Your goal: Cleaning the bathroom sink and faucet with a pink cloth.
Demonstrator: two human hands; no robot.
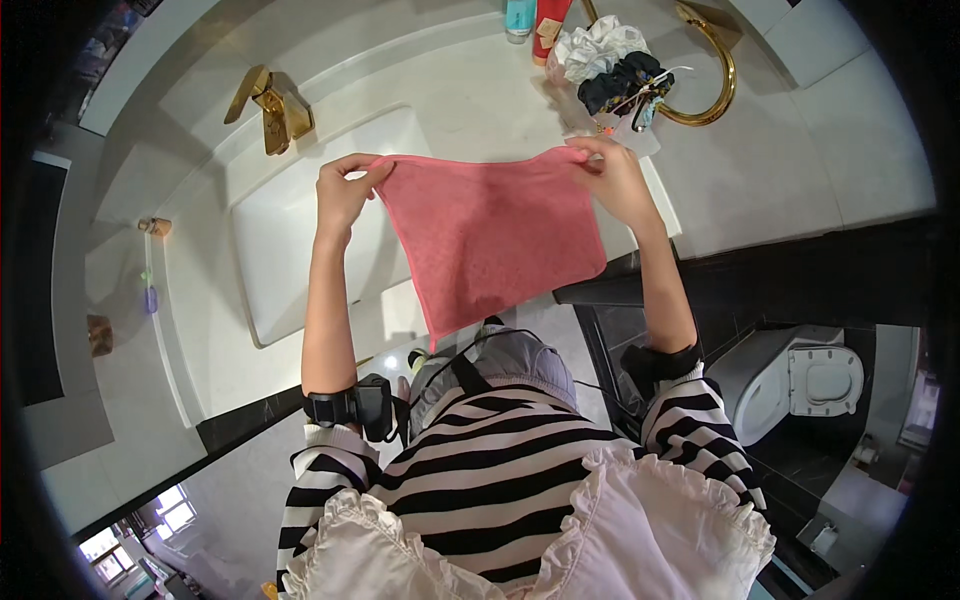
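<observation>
A pinkish-red cloth (495,235) hangs spread out between my two hands, in front of the white sink. My left hand (345,195) pinches its upper left corner between thumb and fingers. At the upper right corner, my right hand (615,180) grips the edge in the same way. The cloth's lower edge slants, and its lower left corner droops furthest toward my body. Behind the cloth, part of the sink basin (285,250) and the counter is hidden.
A gold faucet (272,110) stands at the basin's far left. Beyond my right hand are a container of scrunchies (615,75), a gold towel ring (728,75), a red tube (548,30) and a blue bottle (519,20). A toilet (800,385) is at the right.
</observation>
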